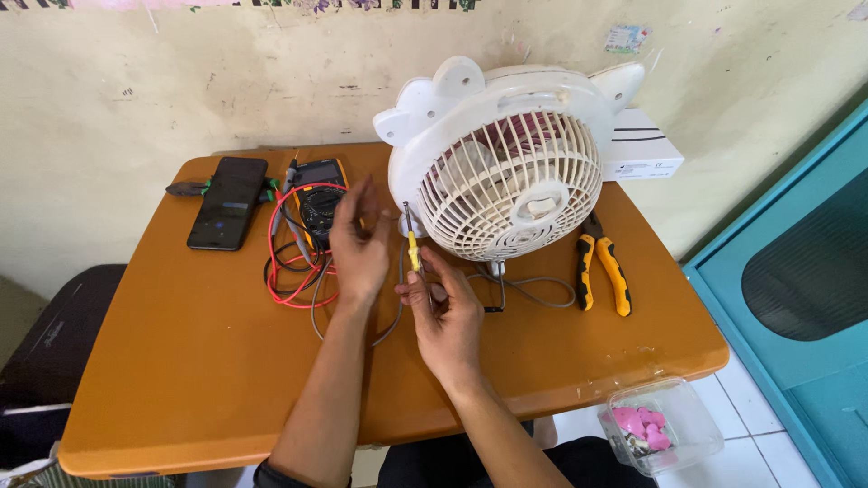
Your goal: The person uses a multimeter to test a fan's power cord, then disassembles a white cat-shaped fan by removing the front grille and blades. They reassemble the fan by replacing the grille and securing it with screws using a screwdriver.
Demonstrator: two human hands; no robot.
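Clear plastic box point(676, 417) holds pink pieces point(640, 427); right hand point(449, 316) grips screwdriver point(412, 242).

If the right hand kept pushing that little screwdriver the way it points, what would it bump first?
Probably the round white plastic fan: the right hand aims the yellow-handled screwdriver up toward its left rim, though depth is unclear.

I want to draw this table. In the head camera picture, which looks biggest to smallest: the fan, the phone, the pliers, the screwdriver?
1. Fan, by far the biggest.
2. Phone and pliers look about alike, so I won't rank them.
3. Screwdriver, smallest, though the right hand hides part of it.
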